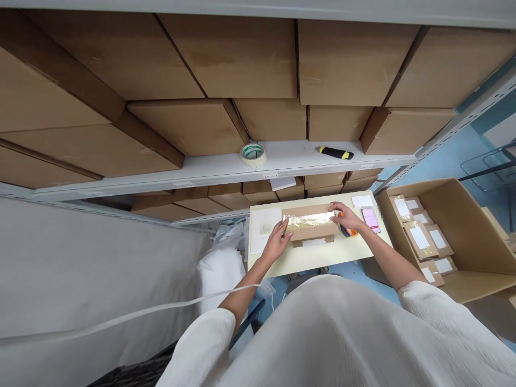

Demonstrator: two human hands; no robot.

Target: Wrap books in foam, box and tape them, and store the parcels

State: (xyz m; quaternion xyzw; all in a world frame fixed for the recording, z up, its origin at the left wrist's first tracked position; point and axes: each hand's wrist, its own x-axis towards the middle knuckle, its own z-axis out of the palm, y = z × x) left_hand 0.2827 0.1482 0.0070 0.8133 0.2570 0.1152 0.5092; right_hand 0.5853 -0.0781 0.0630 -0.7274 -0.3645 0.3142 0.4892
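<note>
A flat brown cardboard box (308, 232) with a shiny strip of clear tape (310, 220) across its top is held over a pale yellow table (290, 263). My left hand (277, 239) grips the box's left end, and my right hand (343, 216) holds its upper right corner. Beneath its near edge lies a smaller cardboard piece with a white label (314, 242). An orange and dark blue tape roll (350, 231) is just below my right hand. Farther right lies a phone (371, 219) with a pink screen.
Shelves (161, 177) full of cardboard boxes stand ahead, with a tape roll (253, 154) and a yellow-black cutter (335, 153) on one ledge. At right, a large open carton (479, 231) holds several labelled packages (420, 239). White plastic wrap (221, 274) is left of the table.
</note>
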